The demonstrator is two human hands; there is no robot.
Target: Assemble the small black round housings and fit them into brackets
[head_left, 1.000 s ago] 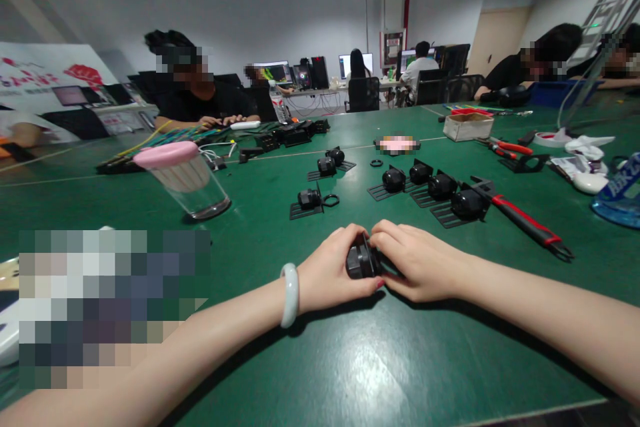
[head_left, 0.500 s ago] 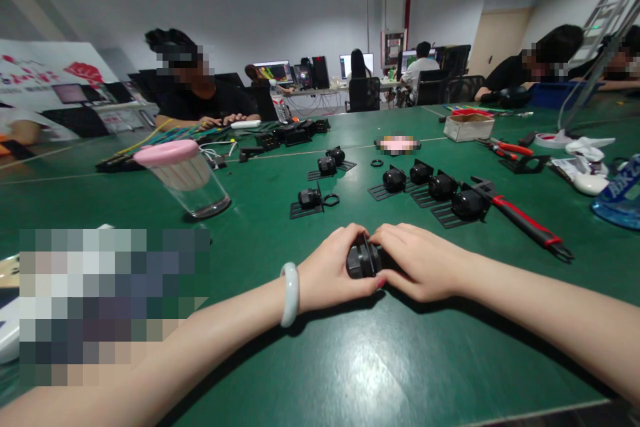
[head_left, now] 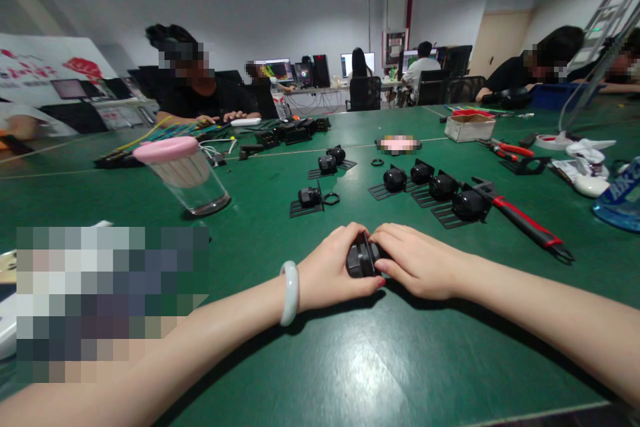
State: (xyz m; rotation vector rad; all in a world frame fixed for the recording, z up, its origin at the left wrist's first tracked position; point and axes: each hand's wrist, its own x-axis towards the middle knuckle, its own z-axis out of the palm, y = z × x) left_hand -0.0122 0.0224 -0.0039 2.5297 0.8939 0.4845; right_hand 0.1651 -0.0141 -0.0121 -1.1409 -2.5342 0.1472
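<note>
Between my two hands, just above or on the green table (head_left: 320, 353), is a black cable gland (head_left: 361, 260) with a thin plate across its middle. My left hand (head_left: 340, 267) curls round its faceted left end, thumb underneath. From the other side my right hand (head_left: 417, 260) closes over the plate side, its fingers hiding that end. Beyond them stands a similar gland on a slotted bracket (head_left: 309, 198), with a loose black ring nut (head_left: 331, 199) beside it. Several more glands on brackets (head_left: 443, 185) form a row to the right.
An adjustable wrench (head_left: 525, 220) with red-black handle lies right of the row, its jaw against a gland. A pink-lidded clear cup (head_left: 193, 180) stands left. Farther right are a small white box (head_left: 469, 127), red-handled pliers (head_left: 515, 149) and a blue bottle (head_left: 623, 197). People sit beyond the table.
My right thumb has shifted up a little against the gland, and the right hand's fingers have moved slightly. My left hand keeps its hold in the same place.
</note>
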